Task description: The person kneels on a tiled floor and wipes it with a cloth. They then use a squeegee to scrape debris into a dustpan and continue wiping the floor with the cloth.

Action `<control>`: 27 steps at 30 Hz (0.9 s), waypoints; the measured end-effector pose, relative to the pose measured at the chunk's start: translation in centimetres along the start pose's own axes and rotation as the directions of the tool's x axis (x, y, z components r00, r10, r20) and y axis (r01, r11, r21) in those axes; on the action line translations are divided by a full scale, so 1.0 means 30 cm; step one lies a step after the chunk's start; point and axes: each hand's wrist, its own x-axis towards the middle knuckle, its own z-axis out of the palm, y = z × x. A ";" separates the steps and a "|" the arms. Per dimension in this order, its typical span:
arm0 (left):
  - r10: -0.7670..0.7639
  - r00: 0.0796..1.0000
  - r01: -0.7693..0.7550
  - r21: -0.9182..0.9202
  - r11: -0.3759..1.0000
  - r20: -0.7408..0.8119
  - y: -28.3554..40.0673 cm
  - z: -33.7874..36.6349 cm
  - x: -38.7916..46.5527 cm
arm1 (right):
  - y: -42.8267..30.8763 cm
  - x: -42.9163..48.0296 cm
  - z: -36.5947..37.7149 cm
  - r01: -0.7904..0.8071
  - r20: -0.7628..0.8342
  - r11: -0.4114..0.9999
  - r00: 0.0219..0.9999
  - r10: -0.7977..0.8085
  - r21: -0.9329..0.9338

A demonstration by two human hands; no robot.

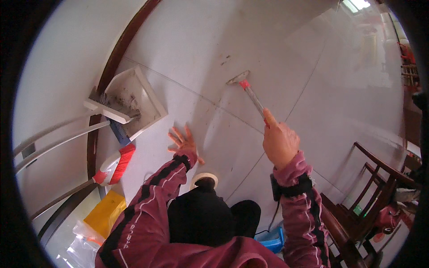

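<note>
My right hand grips the handle of a floor scraper, its forefinger stretched along the shaft. The scraper's wide dirty head is at the pale tiled floor, close to some dark specks of debris. Flat on the tiles, fingers spread, my left hand holds nothing. A roll of tape lies just below it, partly covered by my dark-clothed leg. More small crumbs are scattered between the two hands.
At the left, a dustpan with dirt in it stands by the wall, a broom over it. A red-and-white brush, a yellow box and clear plastic are lower left. Wooden chairs stand right; a blue object is behind me.
</note>
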 end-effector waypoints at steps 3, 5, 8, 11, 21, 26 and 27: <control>0.026 1.000 -0.026 -0.011 1.000 -0.008 -0.005 -0.003 -0.007 | -0.037 0.034 -0.010 0.181 -0.238 0.982 0.958 -0.162 0.056; 0.035 0.999 -0.036 -0.028 0.999 -0.030 -0.010 -0.004 -0.008 | -0.051 0.054 -0.009 0.113 -0.164 0.992 0.981 -0.101 0.062; 0.035 0.999 -0.035 -0.021 0.999 -0.024 -0.009 -0.010 -0.006 | -0.042 0.052 0.014 0.108 -0.181 0.992 0.979 -0.095 0.064; 0.021 1.000 -0.022 -0.022 1.000 -0.002 -0.001 -0.010 -0.008 | -0.029 0.048 0.043 0.122 -0.197 0.989 0.975 -0.105 0.078; 0.024 1.000 -0.025 -0.040 0.999 -0.015 -0.007 -0.009 -0.007 | -0.033 0.070 0.079 0.019 -0.037 0.997 0.999 -0.017 0.074; 0.022 1.000 -0.022 -0.011 1.000 -0.018 -0.009 0.007 -0.010 | -0.014 0.082 0.105 0.113 -0.157 0.990 0.983 -0.100 0.080; 0.034 0.999 -0.036 -0.043 0.998 -0.037 -0.010 0.007 -0.007 | -0.013 0.084 0.100 0.148 -0.229 0.986 0.965 -0.128 0.073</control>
